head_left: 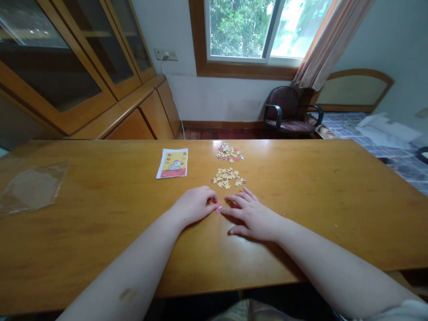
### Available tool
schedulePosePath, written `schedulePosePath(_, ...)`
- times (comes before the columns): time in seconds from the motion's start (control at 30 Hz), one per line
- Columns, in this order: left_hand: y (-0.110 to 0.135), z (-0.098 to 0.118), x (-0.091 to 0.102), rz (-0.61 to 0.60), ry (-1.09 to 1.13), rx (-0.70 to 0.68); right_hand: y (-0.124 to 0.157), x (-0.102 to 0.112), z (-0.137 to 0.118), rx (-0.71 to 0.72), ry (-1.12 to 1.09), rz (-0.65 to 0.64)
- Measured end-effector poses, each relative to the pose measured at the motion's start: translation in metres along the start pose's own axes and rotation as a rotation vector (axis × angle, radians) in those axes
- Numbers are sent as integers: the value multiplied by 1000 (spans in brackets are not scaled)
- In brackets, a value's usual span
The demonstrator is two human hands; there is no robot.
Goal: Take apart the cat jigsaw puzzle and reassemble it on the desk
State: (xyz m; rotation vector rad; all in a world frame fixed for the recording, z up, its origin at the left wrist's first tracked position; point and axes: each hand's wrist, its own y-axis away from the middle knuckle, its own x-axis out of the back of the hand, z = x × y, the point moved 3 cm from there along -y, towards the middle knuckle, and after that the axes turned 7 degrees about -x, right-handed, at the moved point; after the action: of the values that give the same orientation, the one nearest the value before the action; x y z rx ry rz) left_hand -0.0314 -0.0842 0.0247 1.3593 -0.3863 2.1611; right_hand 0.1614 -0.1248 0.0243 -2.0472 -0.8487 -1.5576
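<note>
A small pink puzzle piece, perhaps a few joined, lies on the wooden table between my hands. My left hand has its fingers curled, with thumb and fingertips pinched at the left edge of that piece. Over the table on the other side, my right hand is spread flat, its index fingertip touching the piece's right edge. Something pink shows partly under the right fingers. Just beyond both hands lies a loose group of mostly yellow puzzle pieces. A second pile of yellow, pink and white pieces sits farther back.
A picture card with a duck on yellow and red lies left of the piles. A clear plastic bag rests at the table's far left. Beyond the table stand a glass-door cabinet, an office chair and a bed.
</note>
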Motion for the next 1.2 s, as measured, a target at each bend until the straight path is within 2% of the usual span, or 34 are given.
schedulePosePath(0.1,0,1,1,3,3,4,0,6,4,-18,-29,70)
schedulePosePath(0.2,0,3,2,17,10,-9,1,17,20,-137,-25,164)
schedulePosePath(0.3,0,4,1,-5,10,-23,4,27,38,-234,5,149)
schedulePosePath(0.47,0,3,-2,-26,13,-20,8,33,47,-142,-88,42)
schedulePosePath(0.67,-1,4,5,12,29,-50,7,31,52,-186,-26,52)
schedulePosePath(0.77,0,3,9,54,65,19,7,30,56,-204,-6,82)
schedulePosePath(0.93,1,-4,9,71,88,129,6,25,49,-83,-143,25)
schedulePosePath(1.03,-2,-9,5,105,76,72,5,22,44,-54,-190,-5)
schedulePosePath(1.13,-6,-12,1,173,32,-27,3,19,43,-52,-221,12)
schedulePosePath(1.2,-7,-11,0,177,5,-71,3,17,41,-36,-252,17)
